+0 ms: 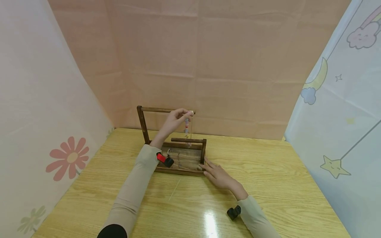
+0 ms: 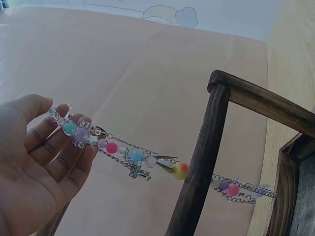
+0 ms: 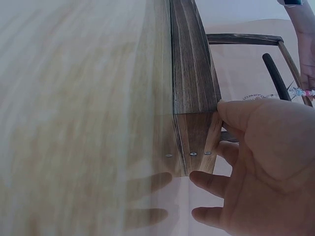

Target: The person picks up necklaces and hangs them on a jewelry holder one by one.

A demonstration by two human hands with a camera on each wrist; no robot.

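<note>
A beaded necklace (image 2: 110, 147) of coloured, clear and candy-shaped beads with silver chain hangs from my left hand (image 2: 54, 162). The thumb and fingertips pinch its upper end, near the free end of the upper bar of a dark wooden jewelry stand (image 1: 181, 172). In the left wrist view the necklace runs down past the lower bar (image 2: 199, 157), its bottom close to the tray part. My right hand (image 1: 218, 176) touches the stand's right front corner; in the right wrist view its fingers (image 3: 209, 184) are fairly straight beside the screwed end.
Several thin chains (image 1: 179, 160) lie in the stand's tray. The upper bar (image 1: 154, 109) rises at the back left, with the lower bar in front. Under the stand is a wood-grain table (image 1: 253, 165). A pinkish cloth backdrop (image 1: 238, 82) stands behind, with printed sheets at both sides.
</note>
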